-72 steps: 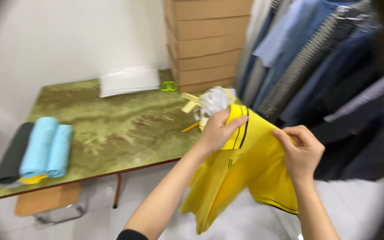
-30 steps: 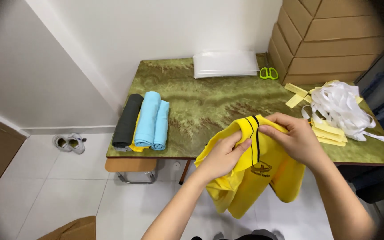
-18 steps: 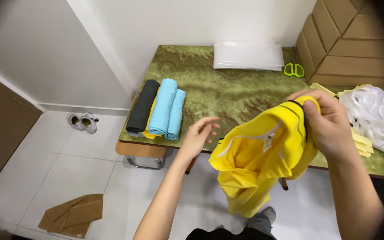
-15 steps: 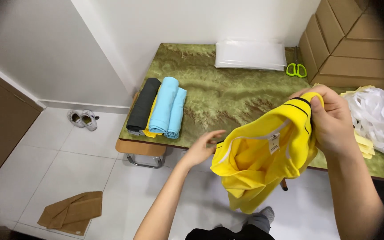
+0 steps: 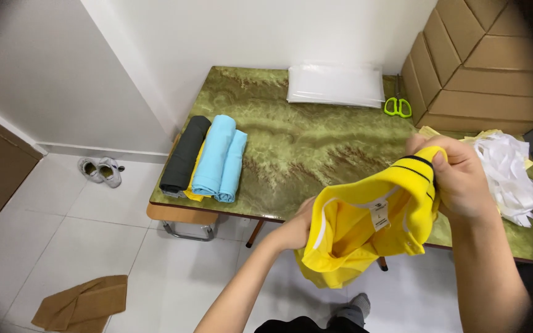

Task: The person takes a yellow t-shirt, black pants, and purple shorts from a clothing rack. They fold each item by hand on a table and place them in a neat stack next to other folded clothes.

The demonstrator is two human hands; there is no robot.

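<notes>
My right hand (image 5: 461, 182) has fingers pinching the yellow shirt (image 5: 365, 225) at its striped collar; my left hand (image 5: 297, 225) grips its opening edge; shirt hangs over the tabletop (image 5: 316, 142) near edge; rolled garments (image 5: 208, 157) well left.

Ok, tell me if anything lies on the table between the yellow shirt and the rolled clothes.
Nothing visible does. The yellow shirt, held by both hands, hangs at the table's near edge; the green top between it and the rolled clothes shows bare.
</notes>
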